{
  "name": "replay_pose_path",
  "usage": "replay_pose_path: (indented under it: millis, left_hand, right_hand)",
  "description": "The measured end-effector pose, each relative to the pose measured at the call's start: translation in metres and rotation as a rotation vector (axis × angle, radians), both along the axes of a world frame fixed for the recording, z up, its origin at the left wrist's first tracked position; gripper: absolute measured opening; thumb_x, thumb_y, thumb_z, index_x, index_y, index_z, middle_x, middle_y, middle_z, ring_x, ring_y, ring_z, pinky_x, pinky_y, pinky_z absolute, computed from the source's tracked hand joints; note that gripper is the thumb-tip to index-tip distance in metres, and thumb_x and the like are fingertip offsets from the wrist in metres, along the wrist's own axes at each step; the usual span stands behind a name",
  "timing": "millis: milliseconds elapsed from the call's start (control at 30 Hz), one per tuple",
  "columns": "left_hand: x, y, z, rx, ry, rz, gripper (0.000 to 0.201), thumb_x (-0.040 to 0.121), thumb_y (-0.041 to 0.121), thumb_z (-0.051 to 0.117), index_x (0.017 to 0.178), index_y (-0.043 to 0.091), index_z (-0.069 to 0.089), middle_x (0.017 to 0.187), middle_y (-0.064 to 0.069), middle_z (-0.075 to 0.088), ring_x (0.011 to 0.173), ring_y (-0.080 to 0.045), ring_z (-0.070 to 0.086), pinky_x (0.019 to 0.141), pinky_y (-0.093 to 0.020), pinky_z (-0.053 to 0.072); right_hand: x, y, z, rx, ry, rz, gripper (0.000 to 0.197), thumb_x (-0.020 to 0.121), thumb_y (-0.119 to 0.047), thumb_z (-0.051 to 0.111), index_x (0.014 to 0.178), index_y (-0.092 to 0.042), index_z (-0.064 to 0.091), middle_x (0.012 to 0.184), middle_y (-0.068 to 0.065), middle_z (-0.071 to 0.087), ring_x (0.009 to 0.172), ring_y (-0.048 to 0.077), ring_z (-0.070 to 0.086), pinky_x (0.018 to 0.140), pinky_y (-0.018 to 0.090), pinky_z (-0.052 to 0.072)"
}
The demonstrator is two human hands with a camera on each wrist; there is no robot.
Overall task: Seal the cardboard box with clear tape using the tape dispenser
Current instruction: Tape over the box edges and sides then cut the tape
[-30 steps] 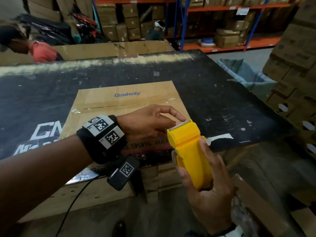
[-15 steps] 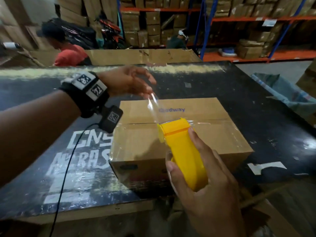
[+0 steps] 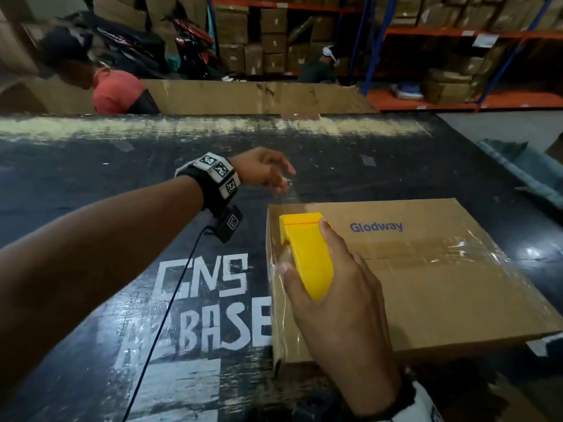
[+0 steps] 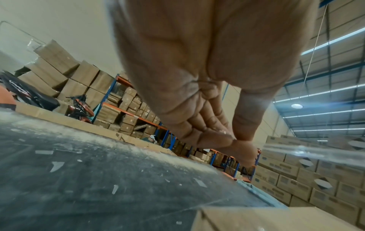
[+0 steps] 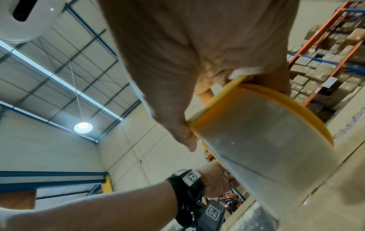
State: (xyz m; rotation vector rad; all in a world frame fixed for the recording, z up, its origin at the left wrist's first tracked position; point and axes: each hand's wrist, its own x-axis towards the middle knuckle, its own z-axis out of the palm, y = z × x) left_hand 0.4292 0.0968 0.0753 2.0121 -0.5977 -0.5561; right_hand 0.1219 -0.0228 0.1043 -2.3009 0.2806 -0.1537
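Note:
A closed cardboard box (image 3: 426, 284) printed "Glodway" lies on the black table (image 3: 91, 376); shiny clear tape runs along its middle seam and left edge. My right hand (image 3: 304, 248) grips the yellow tape dispenser (image 3: 300, 226) over the box's left edge, blade end pointing away from me. A strip of clear tape (image 3: 291, 194) stretches from it to my left hand (image 3: 281, 184), which pinches the tape's end just past the box's far left corner. In the left wrist view, thumb and fingers (image 4: 233, 139) meet on the tape (image 4: 296, 152). The right wrist view shows the dispenser's tape roll (image 5: 266, 148) close to the box (image 5: 345, 171).
White lettering "CNS BASE" (image 3: 213, 300) marks the table left of the box. A black cable (image 3: 170, 306) hangs from my left wrist. A cardboard sheet (image 3: 259, 95) lines the far edge, with a person in a red shirt (image 3: 115, 89) behind it. Shelves of boxes (image 3: 457, 41) stand beyond.
My left hand took the tape end at the dispenser's blade and pulled it out and away past the box's far corner. The dispenser came down over the box's left edge.

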Motion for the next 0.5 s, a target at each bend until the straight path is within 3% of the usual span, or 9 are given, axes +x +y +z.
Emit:
replay_pose_path:
  millis: [100,233,400,500]
  left_hand:
    - [0.013,-0.002,-0.021,0.006,-0.010,-0.037,0.028,0.092,-0.002,0.065,0.120,0.000,0.064,0.073,0.004,0.079,0.066,-0.002,0.075,0.064,-0.018,0.058]
    - [0.030,-0.001,-0.040,0.004,-0.032,-0.067,0.026,0.091,-0.001,0.065,0.116,0.007,0.067,0.079,0.003,0.079,0.071,-0.001,0.075,0.069,-0.017,0.058]
    - [0.045,-0.001,-0.060,0.007,-0.008,-0.098,0.030,0.090,0.000,0.066,0.120,0.003,0.066,0.078,-0.001,0.079,0.072,-0.003,0.075,0.077,-0.024,0.059]
    - [0.049,0.002,-0.074,0.021,0.035,-0.119,0.029,0.090,0.005,0.069,0.119,0.009,0.066,0.080,0.001,0.079,0.072,-0.004,0.074,0.075,-0.024,0.060]
  right_hand:
    - [0.014,0.006,-0.005,-0.024,0.029,-0.028,0.081,0.087,-0.062,0.054,0.155,-0.049,0.012,0.159,-0.002,0.038,0.145,0.022,0.034,0.115,0.042,0.035]
    - [0.028,0.012,-0.008,-0.036,0.079,-0.045,0.081,0.088,-0.062,0.054,0.155,-0.050,0.010,0.161,-0.004,0.034,0.147,0.020,0.030,0.116,0.041,0.033]
    - [0.040,0.016,-0.011,-0.077,0.090,-0.055,0.080,0.088,-0.061,0.054,0.156,-0.046,0.014,0.145,-0.006,0.047,0.130,0.018,0.045,0.106,0.034,0.040]
    - [0.045,0.017,-0.012,-0.099,0.111,-0.048,0.080,0.088,-0.061,0.054,0.156,-0.045,0.014,0.141,-0.007,0.049,0.127,0.015,0.046,0.105,0.032,0.040]
